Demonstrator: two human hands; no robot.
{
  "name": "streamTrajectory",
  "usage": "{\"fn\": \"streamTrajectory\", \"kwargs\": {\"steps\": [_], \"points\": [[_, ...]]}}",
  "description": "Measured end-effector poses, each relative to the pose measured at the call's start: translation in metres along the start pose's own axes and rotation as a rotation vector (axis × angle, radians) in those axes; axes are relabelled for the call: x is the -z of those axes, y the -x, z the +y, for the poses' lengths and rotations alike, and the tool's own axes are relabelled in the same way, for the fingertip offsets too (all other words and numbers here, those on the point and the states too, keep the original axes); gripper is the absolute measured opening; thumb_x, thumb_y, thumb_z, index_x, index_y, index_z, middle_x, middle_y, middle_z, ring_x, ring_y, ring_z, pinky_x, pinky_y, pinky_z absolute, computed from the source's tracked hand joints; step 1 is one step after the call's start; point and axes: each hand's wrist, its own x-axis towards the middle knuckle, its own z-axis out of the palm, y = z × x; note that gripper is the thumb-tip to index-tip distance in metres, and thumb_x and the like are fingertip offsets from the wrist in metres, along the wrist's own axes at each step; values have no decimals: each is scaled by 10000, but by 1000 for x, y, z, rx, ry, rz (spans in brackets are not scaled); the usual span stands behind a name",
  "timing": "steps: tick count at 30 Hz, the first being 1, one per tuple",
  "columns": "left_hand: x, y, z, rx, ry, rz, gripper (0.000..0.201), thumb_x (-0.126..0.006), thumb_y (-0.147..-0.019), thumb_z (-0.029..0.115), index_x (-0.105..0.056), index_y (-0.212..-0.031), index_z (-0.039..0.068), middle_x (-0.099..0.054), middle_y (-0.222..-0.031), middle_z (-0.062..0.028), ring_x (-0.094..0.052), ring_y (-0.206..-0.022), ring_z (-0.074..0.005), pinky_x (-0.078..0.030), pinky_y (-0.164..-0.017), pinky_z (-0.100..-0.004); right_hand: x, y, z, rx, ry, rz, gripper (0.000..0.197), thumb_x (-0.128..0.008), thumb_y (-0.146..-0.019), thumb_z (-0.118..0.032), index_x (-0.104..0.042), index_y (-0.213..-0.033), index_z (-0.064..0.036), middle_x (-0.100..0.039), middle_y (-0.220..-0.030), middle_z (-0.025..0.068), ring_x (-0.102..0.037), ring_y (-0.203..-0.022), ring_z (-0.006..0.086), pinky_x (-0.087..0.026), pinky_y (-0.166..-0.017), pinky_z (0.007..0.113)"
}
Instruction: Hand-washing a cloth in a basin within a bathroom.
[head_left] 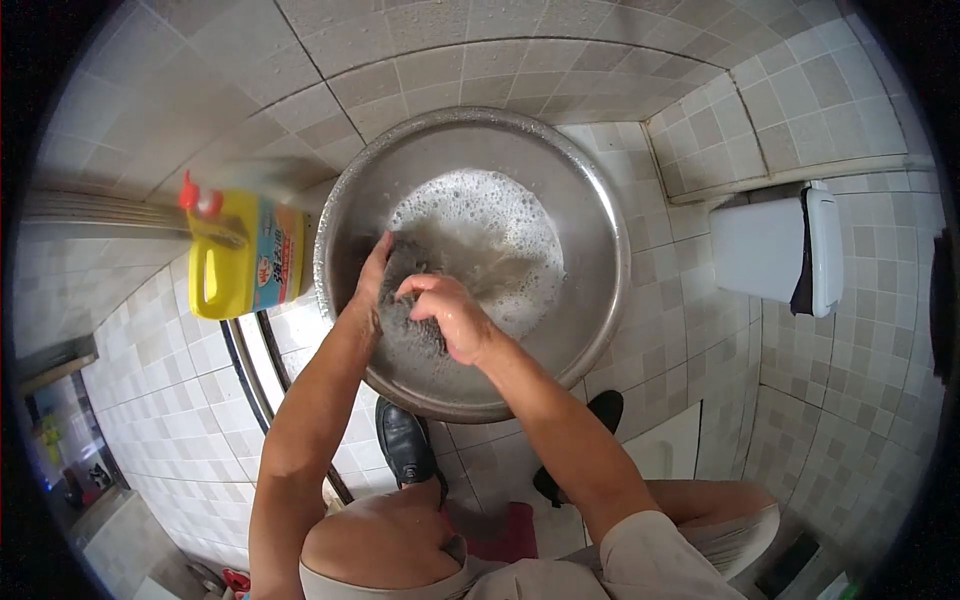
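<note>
A wide round metal basin [600,240] stands on the floor with white soap suds [490,200] over cloudy water. Over its left side, my left hand [374,275] grips a wet, grey, fuzzy cloth-like item [402,265] along its left edge. My right hand [450,315] presses on the item from the right, its fingers curled inward. Dark, bristly-looking material shows beneath those fingers, but whether it is part of the item or a separate thing I cannot make out. The item's underside is hidden.
Left of the basin is a yellow jug [222,265] with a red cap. A white bin [765,250] with a black liner stands at the right. Tiled walls rise behind. My black shoes [405,440] are close to the basin's near rim.
</note>
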Motion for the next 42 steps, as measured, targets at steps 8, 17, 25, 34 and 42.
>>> {"fn": "streamTrajectory", "kwargs": {"steps": [8, 17, 25, 34, 42], "points": [[-5, -4, -43, -106, 118, 7, 407, -501, -925, 449, -619, -1002, 67, -654, -858, -91, -641, -713, -230, -529, -683, -373, -1, -8, 9, 133, 757, 522, 289, -551, -794, -291, -591, -825, -6, -614, -759, 241, -611, -727, 399, -464, -671, 460], [-23, 23, -24, 61, 18, -162, 330, -472, -921, 345, -595, -987, 46, -641, -871, -127, -635, -763, -244, -519, -701, -361, -11, 6, -5, 1, 787, 525, 333, -467, -792, -289, -632, -871, -11, -629, -818, 263, -598, -782, 455, -466, -725, 507], [-42, 28, -36, -134, -319, 270, 479, -538, -884, 325, -505, -1239, 5, -517, -1236, -177, -441, -1203, -286, -351, -979, -443, 79, -5, 9, -254, 1162, 633, 371, -473, -837, -289, -610, -992, 19, -620, -951, 261, -594, -918, 421, -456, -842, 483], [-37, 24, -19, -56, -376, 320, 705, -567, -858, 417, -295, -1414, 81, -231, -1481, -189, -242, -1308, -477, -275, -1004, -620, 116, -21, 35, -362, 876, 557, 452, -552, -770, -156, -548, -1156, 80, -588, -1099, 271, -599, -981, 339, -468, -864, 406], [-23, 19, 12, 50, 19, -26, 518, -484, -901, 469, -539, -1174, 32, -612, -1080, -179, -606, -963, -319, -477, -884, -440, -10, -3, -1, 1, 293, 10, 171, -599, -695, -150, -545, -776, -9, -585, -709, 96, -553, -656, 180, -436, -612, 337]]}}
